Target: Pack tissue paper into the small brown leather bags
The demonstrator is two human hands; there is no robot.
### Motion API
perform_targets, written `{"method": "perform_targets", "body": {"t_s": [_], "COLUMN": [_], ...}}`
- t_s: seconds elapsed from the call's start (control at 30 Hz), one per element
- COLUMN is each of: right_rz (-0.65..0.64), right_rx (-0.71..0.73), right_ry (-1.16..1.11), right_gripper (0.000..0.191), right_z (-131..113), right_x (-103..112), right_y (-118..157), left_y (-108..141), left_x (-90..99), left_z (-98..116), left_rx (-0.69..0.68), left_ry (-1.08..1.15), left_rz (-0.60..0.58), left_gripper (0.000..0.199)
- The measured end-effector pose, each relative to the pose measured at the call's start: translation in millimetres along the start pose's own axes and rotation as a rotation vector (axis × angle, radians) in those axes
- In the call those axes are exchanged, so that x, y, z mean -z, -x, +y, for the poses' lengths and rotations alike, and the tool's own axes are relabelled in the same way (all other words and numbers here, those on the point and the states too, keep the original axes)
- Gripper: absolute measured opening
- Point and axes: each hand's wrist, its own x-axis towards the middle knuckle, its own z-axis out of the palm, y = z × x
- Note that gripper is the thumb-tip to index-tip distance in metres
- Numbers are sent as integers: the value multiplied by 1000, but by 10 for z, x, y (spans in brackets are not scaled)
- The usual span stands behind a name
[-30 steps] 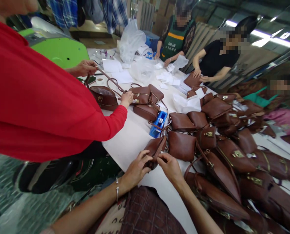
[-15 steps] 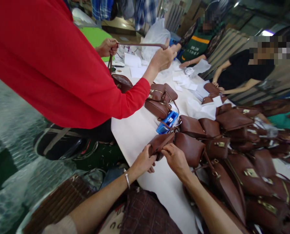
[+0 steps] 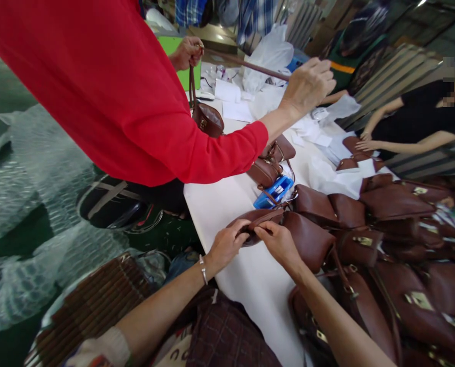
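A small brown leather handbag lies at the near edge of the white table, between my two hands. My left hand grips its left side, thumb and fingers closed on the leather near the opening. With thumb and forefinger, my right hand pinches the brown strip along the bag's top edge. What lies under the fingertips is hidden. Another brown bag stands just right of my right hand. A blue plastic holder sits right behind the bag I hold.
Many brown handbags crowd the table to the right. On the left, a person in a red sleeve stretches a brown strap above the table. Another person handles bags at the far right. Bubble wrap covers the floor.
My left hand has moved up to the bag's opening, its fingers now nearer my right hand. The red-sleeved person's near hand has moved right and up with the strap. My view has shifted left.
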Motion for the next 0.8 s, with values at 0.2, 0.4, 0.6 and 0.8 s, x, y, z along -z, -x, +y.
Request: {"method": "perform_targets", "body": {"t_s": [0.2,0.4,0.6,0.8], "right_rz": [-37,-100,-5,-12], "right_rx": [-9,-20,36,-11], "right_ry": [-97,-138,-17,-160], "right_gripper": [31,29,27,30], "right_z": [-13,-66,-109,23], "right_x": [-27,-19,-116,-162], "right_y": [-63,-115,-115,-182], "left_y": [76,-85,-179,-132], "left_x": [-10,4,175,344], "left_z": [-208,-143,-103,-297], "left_rx": [-119,-151,-157,66], "left_ry": [-58,-149,-22,604], "left_rz": [67,126,29,-202], "left_gripper": [67,31,35,60]}}
